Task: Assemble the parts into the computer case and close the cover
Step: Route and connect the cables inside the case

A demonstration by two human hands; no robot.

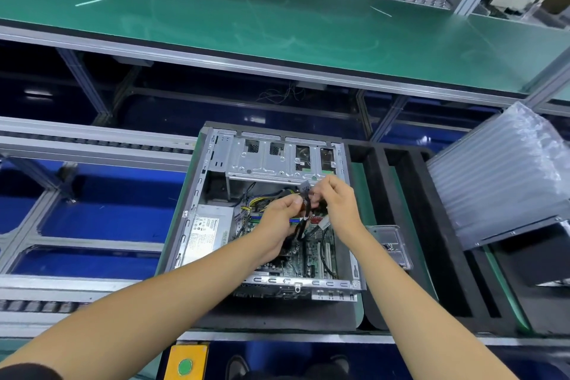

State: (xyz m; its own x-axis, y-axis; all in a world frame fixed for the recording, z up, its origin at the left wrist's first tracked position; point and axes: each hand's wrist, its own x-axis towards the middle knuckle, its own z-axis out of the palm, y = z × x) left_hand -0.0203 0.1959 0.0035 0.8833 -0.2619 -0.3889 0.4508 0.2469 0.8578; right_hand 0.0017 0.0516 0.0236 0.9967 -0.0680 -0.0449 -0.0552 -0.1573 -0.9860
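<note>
Hands (279, 219) pinching cable (305, 203), label (205, 230) unreadable

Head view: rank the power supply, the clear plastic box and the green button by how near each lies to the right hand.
1. Clear plastic box: just right of the case, below the right hand, which grips the black cable bundle.
2. Power supply: in the case's left half, beyond the left hand.
3. Green button: bottom edge, on a yellow box.

Both forearms reach forward; left hand (279, 219) and right hand (336, 199) meet, fingers curled.
</note>
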